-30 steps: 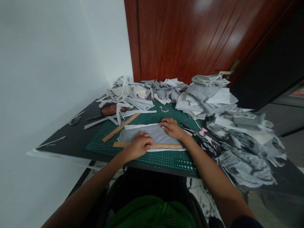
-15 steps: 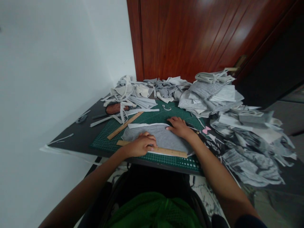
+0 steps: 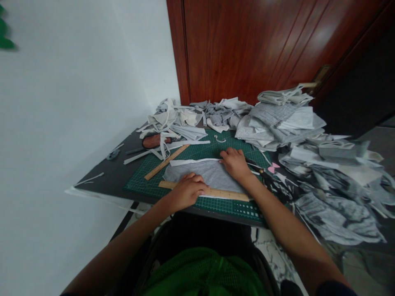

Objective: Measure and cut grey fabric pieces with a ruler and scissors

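Observation:
On the green cutting mat [image 3: 138, 181] lies a piece of grey fabric [image 3: 212, 174] with a white strip along its far edge. A wooden ruler [image 3: 226, 194] rests across the near side of the fabric. My left hand [image 3: 187, 191] is closed over the ruler, fingers curled onto the cloth and thumb at the wood. My right hand [image 3: 236, 164] has its fingers bent together at the fabric's far edge, apparently pinching it; the fingertips are partly hidden. A second wooden ruler [image 3: 166, 162] lies slanted at the left.
Scissors [image 3: 262, 170] with black handles lie right of my right forearm. Behind the mat are fabric scraps [image 3: 173, 117] and a brown oval object [image 3: 152, 141]. Stacked fabric [image 3: 277, 119] and a heap of grey pieces [image 3: 339, 213] fill the right side.
My right hand's fingers have drawn in from lying spread on the cloth to a bent grip at its far edge. The whole view has shifted slightly. My left hand stays on the ruler.

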The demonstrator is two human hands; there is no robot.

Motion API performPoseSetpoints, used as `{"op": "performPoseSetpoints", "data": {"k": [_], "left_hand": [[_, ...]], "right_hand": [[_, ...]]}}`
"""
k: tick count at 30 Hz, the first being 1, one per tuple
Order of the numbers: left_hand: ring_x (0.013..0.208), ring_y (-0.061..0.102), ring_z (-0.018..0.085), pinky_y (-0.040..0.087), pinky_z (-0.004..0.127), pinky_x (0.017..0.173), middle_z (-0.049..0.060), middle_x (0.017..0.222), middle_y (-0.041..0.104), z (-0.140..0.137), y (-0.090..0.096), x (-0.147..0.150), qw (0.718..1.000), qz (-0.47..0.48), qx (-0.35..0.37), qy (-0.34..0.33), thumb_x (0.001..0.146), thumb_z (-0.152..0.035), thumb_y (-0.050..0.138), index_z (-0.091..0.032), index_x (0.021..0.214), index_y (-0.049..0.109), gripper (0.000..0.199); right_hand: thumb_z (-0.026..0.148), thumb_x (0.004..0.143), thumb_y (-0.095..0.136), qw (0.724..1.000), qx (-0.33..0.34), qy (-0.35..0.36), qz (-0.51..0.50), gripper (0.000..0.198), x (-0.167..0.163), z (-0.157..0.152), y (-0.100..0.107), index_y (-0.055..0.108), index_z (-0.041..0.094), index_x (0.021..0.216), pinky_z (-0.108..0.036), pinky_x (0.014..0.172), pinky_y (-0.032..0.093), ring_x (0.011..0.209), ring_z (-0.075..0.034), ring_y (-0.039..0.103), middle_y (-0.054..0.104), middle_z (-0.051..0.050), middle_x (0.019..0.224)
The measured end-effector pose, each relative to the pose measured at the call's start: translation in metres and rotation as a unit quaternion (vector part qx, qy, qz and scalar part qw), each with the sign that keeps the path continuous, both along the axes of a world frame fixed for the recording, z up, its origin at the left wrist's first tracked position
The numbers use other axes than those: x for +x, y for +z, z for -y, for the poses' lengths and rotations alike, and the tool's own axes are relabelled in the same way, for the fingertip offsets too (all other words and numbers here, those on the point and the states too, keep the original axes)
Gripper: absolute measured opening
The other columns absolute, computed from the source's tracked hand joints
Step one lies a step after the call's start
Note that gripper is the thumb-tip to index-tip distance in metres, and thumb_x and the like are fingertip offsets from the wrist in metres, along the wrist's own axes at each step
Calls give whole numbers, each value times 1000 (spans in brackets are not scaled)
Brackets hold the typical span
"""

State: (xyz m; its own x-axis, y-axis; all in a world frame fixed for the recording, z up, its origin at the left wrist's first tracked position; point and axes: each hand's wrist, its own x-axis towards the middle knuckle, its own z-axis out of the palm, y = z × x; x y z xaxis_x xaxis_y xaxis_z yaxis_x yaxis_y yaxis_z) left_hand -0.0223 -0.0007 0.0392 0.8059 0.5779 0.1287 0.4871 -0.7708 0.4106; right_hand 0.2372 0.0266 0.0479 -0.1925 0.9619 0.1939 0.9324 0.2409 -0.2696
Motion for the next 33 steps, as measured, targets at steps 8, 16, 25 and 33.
{"op": "performPoseSetpoints", "data": {"k": [8, 16, 25, 33], "left_hand": [[110, 54, 27, 42, 43, 99, 7, 112, 64, -9, -13, -37, 992, -26, 101, 69, 102, -29, 54, -25, 124, 70, 28], [114, 57, 28, 42, 46, 102, 9, 119, 67, -7, -28, -129, 969, -4, 146, 197, 105, -36, 48, -21, 114, 67, 26], [108, 61, 26, 46, 44, 99, 8, 108, 69, -9, -33, -140, 969, 93, 114, 201, 101, -34, 52, -22, 101, 68, 20], [108, 60, 27, 48, 45, 100, 8, 108, 68, -17, -28, -141, 972, 72, 67, 214, 89, -30, 66, -21, 98, 68, 13]], "right_hand": [[42, 79, 87, 960, -111, 247, -76, 28, -38, 30, 0, 70, 24, 92, -26, 68, 38, 80, -18, 60, 67, 4, 86], [28, 87, 74, 949, -154, 242, -128, 10, -29, 24, -9, 69, 21, 81, -26, 62, 36, 70, -16, 57, 62, 3, 75], [29, 80, 78, 959, -183, 203, -79, 16, -24, 32, 1, 66, 20, 77, -26, 64, 39, 74, -18, 59, 63, 0, 80], [36, 87, 72, 974, -166, 156, 2, 17, -28, 41, 9, 66, 21, 82, -29, 62, 33, 74, -20, 61, 69, -3, 80]]}}
